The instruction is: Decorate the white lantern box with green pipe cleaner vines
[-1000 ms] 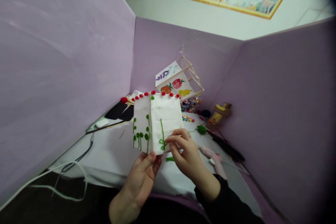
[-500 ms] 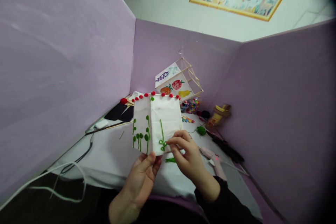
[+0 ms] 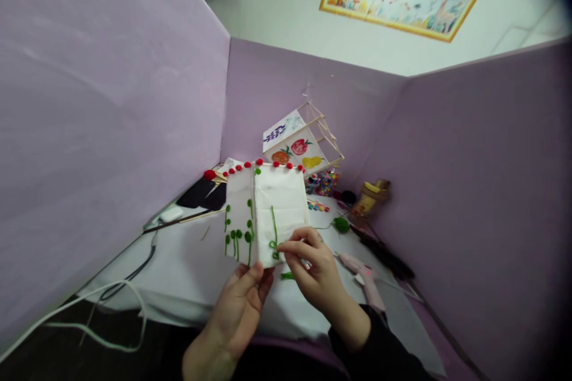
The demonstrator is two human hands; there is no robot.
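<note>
A white box-shaped lantern [image 3: 281, 190] is held up over the table, one corner edge facing me. Red pompoms line its top edge, and green yarn stems with round green tops decorate the left face. My left hand [image 3: 241, 297] grips the lantern's bottom corner between thumb and fingers. On the right face a green yarn [image 3: 274, 226] stem runs down into small loops. My right hand [image 3: 313, 268] has its thumb and forefinger pinched at these loops, touching the face and hiding the right-hand ones.
A second lantern with painted fruit [image 3: 299, 146] leans at the back. To the right lie a pink glue gun [image 3: 364, 274], a green yarn ball [image 3: 341, 225] and a yellow bottle [image 3: 369, 197]. Black phone-like slabs [image 3: 196, 192] and a white cable [image 3: 134, 309] are at left. Purple panels enclose the table.
My right fingertips have shifted slightly left across the yarn loops, covering more of them. My left hand keeps its hold on the lantern. The whole view has tilted a little.
</note>
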